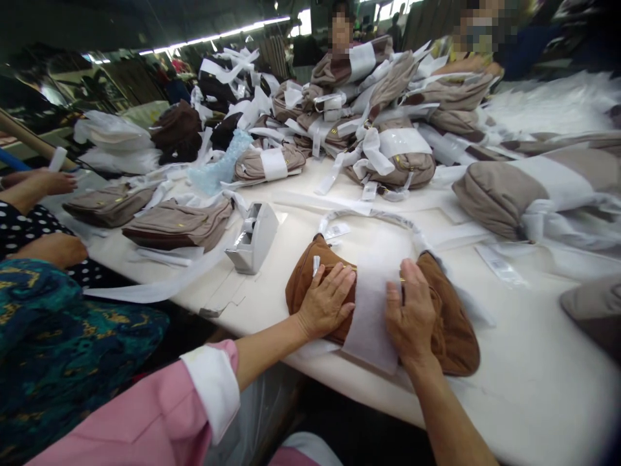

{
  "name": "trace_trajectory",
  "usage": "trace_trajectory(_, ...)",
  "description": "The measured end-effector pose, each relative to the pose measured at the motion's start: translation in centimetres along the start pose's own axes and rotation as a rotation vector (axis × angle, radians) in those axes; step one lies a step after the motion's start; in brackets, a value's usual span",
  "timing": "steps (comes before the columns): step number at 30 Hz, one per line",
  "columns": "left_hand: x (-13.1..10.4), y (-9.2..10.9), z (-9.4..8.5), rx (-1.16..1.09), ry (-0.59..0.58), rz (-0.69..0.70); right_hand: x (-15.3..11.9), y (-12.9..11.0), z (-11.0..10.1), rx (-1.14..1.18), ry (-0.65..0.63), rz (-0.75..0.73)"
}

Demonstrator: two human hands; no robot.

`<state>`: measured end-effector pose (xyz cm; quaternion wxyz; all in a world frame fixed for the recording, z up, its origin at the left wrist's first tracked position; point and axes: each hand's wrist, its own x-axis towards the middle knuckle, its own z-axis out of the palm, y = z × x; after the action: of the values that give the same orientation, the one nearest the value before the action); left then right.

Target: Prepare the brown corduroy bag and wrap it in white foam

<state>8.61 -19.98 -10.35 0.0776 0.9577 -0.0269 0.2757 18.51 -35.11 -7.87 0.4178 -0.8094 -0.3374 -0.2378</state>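
A brown handbag lies on the white table in front of me, its handle wrapped in thin white material and arched away from me. Across the bag's middle runs a white paper band. My left hand rests flat on the bag's left part, fingers stretched beside the band. On the band's right side lies my right hand, its fingers extended and pointing away from me. Neither hand grips anything. The band's underside is hidden.
A grey tape dispenser stands left of the bag. Taupe handbags lie farther left, near a co-worker's hands. More wrapped bags are heaped at the back, and another large taupe bag is at right. The table edge is close to me.
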Motion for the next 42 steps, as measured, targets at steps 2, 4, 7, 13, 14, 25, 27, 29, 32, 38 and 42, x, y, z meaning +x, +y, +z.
trace_trajectory(2,-0.4,-0.2,0.1,0.033,-0.011,0.008,-1.2,-0.3,-2.5,0.053,0.143,0.193)
trace_trajectory(4,-0.4,-0.3,-0.2,0.06,-0.018,0.016,-3.5,0.1,-5.1,0.038,0.174,0.286)
trace_trajectory(7,-0.3,-0.4,-0.5,0.082,-0.011,0.061,-7.5,1.7,-7.4,-0.05,-0.012,0.047)
trace_trajectory(13,-0.9,-0.6,-0.9,-0.009,-0.104,0.585,-10.2,4.1,-7.1,-0.166,-0.296,-0.457)
trace_trajectory(14,-0.9,-0.6,-1.0,-0.016,-0.154,0.648,-10.1,4.2,-7.0,-0.194,-0.294,-0.478)
trace_trajectory(25,0.1,0.3,-2.3,-0.114,-0.351,0.656,-9.2,6.0,-5.4,-0.151,-0.271,-0.564)
trace_trajectory(27,1.0,0.9,-2.3,-0.093,-0.295,0.608,-9.2,6.1,-5.3,-0.135,-0.278,-0.566)
trace_trajectory(29,1.6,1.4,-1.9,-0.06,-0.211,0.61,-9.4,5.9,-5.4,-0.129,-0.29,-0.556)
trace_trajectory(32,1.6,1.4,-0.9,-0.041,-0.166,0.696,-9.9,5.4,-5.4,-0.118,-0.29,-0.518)
trace_trajectory(38,0.8,0.5,-0.2,-0.07,-0.271,0.735,-9.8,5.2,-6.1,-0.093,-0.324,-0.436)
trace_trajectory(42,0.8,0.6,-0.4,-0.077,-0.334,0.724,-10.3,4.4,-7.7,-0.134,-0.396,-0.472)
